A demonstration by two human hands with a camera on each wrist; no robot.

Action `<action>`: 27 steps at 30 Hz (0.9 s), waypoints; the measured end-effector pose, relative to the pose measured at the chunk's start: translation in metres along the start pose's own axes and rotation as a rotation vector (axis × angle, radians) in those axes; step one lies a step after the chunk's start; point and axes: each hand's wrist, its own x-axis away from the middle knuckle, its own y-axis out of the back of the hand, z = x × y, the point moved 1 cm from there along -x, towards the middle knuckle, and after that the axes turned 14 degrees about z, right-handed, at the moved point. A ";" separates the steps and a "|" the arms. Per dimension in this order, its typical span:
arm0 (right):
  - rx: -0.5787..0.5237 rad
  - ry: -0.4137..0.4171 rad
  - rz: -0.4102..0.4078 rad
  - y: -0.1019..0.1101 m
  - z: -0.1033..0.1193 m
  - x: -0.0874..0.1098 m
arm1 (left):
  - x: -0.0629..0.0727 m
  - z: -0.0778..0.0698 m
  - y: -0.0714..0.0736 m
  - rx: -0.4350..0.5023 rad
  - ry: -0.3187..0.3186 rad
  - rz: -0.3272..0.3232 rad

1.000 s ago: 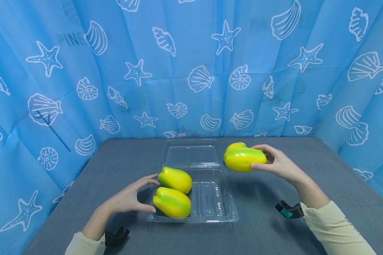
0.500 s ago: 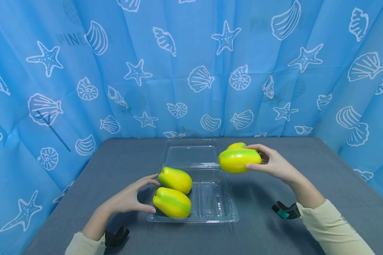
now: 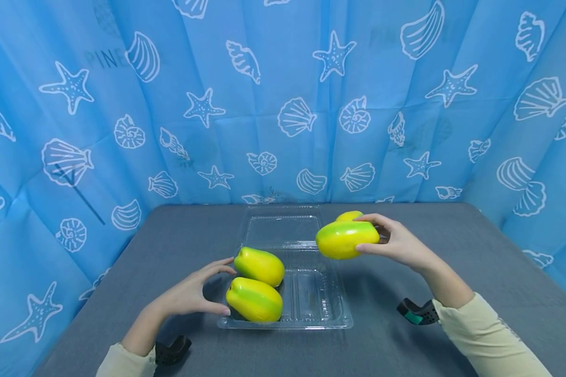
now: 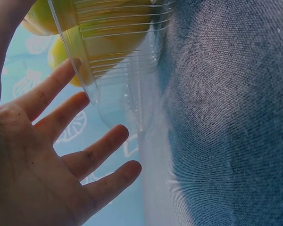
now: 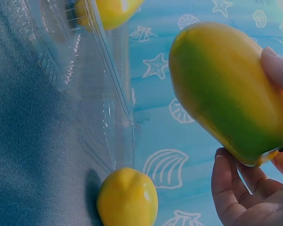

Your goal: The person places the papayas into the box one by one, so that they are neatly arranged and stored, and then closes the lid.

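Observation:
My right hand (image 3: 398, 246) grips a yellow-green papaya (image 3: 344, 240) by its stem end, held in the air over the right side of a clear plastic container (image 3: 311, 325). In the right wrist view, thumb and fingers clasp this papaya (image 5: 221, 89). Two more papayas, a far one (image 3: 260, 266) and a near one (image 3: 254, 299), lie side by side in the container's left half. Around that left side my left hand (image 3: 193, 290) rests with fingers spread. Its fingertips (image 4: 78, 63) touch or nearly touch the container rim (image 4: 66, 42) in the left wrist view.
Behind the held papaya, another papaya (image 3: 349, 215) lies on the grey table (image 3: 193, 230), partly hidden. The container's hinged lid (image 3: 283, 228) is folded back flat toward the far edge. A blue curtain (image 3: 283, 104) with white shells hangs behind the table.
My right hand has carried the held papaya left and slightly nearer, toward the container. The left hand and the papayas inside the container have stayed in place.

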 end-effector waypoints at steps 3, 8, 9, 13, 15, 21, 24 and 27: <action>0.007 0.005 0.003 -0.001 0.001 -0.001 | 0.000 0.000 0.000 0.001 0.006 0.001; 0.011 0.017 0.008 -0.001 0.003 -0.003 | 0.000 -0.001 0.000 -0.003 0.009 -0.002; 0.010 0.020 0.009 -0.001 0.004 -0.003 | -0.001 -0.001 0.000 -0.004 0.009 -0.002; 0.006 0.036 0.013 -0.002 0.006 -0.005 | -0.001 -0.002 0.000 -0.005 0.014 -0.004; 0.002 0.037 0.015 -0.003 0.007 -0.007 | -0.001 -0.002 0.000 -0.001 0.017 -0.002; -0.009 0.051 0.031 -0.004 0.010 -0.010 | -0.002 -0.002 -0.001 0.002 0.018 0.000; -0.010 0.066 0.043 -0.005 0.012 -0.012 | -0.002 -0.002 0.000 0.002 0.020 -0.002; -0.011 0.078 0.052 -0.006 0.013 -0.013 | -0.002 -0.002 0.000 -0.001 0.019 -0.003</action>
